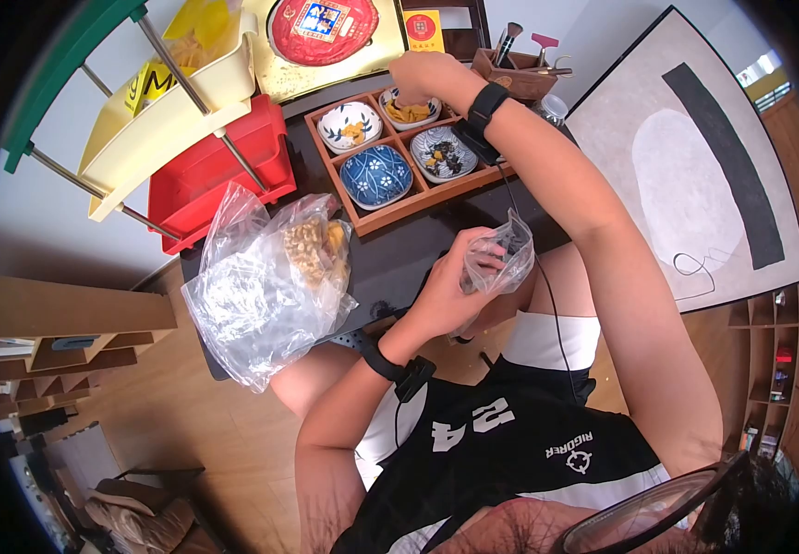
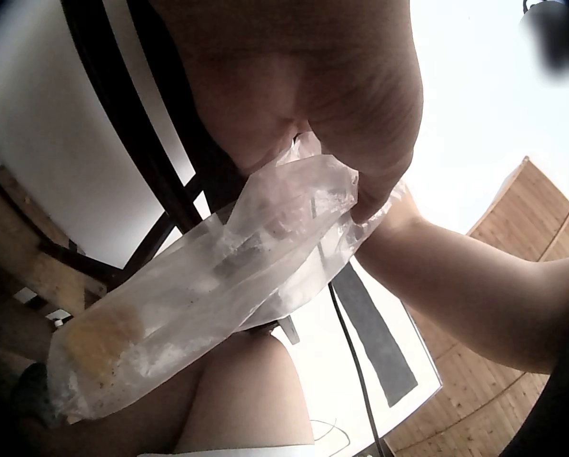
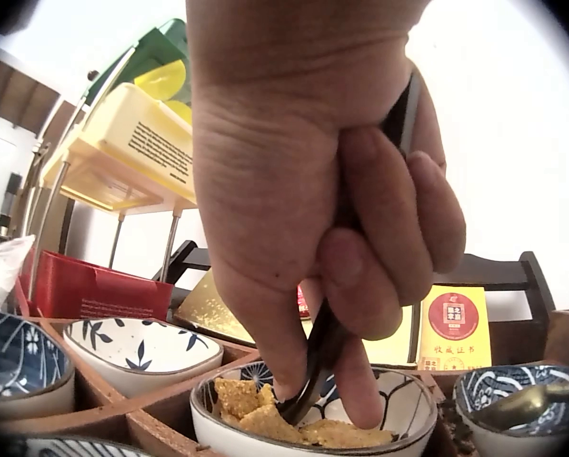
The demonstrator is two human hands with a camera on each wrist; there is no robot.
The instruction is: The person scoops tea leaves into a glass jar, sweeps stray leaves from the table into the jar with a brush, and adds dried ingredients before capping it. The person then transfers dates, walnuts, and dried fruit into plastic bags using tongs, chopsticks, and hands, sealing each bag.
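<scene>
My left hand (image 1: 450, 291) grips a clear plastic bag (image 1: 513, 263) above my lap; in the left wrist view the bag (image 2: 284, 238) hangs down with a yellow-brown lump (image 2: 103, 343) at its bottom. My right hand (image 1: 427, 78) is over the far middle bowl of a divided wooden tray (image 1: 386, 217). In the right wrist view, curled fingers of that hand (image 3: 322, 190) hold a dark curved utensil (image 3: 318, 367), its lower end among yellow-brown pieces (image 3: 265, 424) in a patterned bowl (image 3: 418, 419). Fingertips reach inside the rim.
Other bowls in the tray include a white one (image 1: 349, 127), a blue one (image 1: 376, 177) and one with dark bits (image 1: 444, 155). A large plastic bag (image 1: 261, 295) lies left, beside a tiered rack with a red bin (image 1: 219, 175). A cable (image 1: 556, 314) hangs near my lap.
</scene>
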